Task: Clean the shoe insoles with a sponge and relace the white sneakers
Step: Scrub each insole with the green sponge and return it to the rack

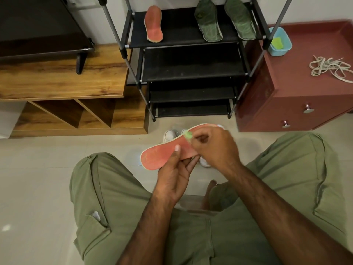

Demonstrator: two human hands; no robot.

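Left hand [172, 176] holds orange insole [160, 154], right hand [215, 147] pinches green sponge [188, 135].

Soft, even indoor light — fairly bright, shadows faint on the pale floor [38, 169], which carries a small white glint at lower left. Wide-angle distortion bows the poles of the shoe rack [191, 60] outward; the green sponge [188, 135] is smeared by motion blur.

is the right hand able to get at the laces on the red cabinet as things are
Probably, once freed: the laces lie uncovered on the cabinet top on that side, nothing between, but the right hand pinches the sponge on the insole.
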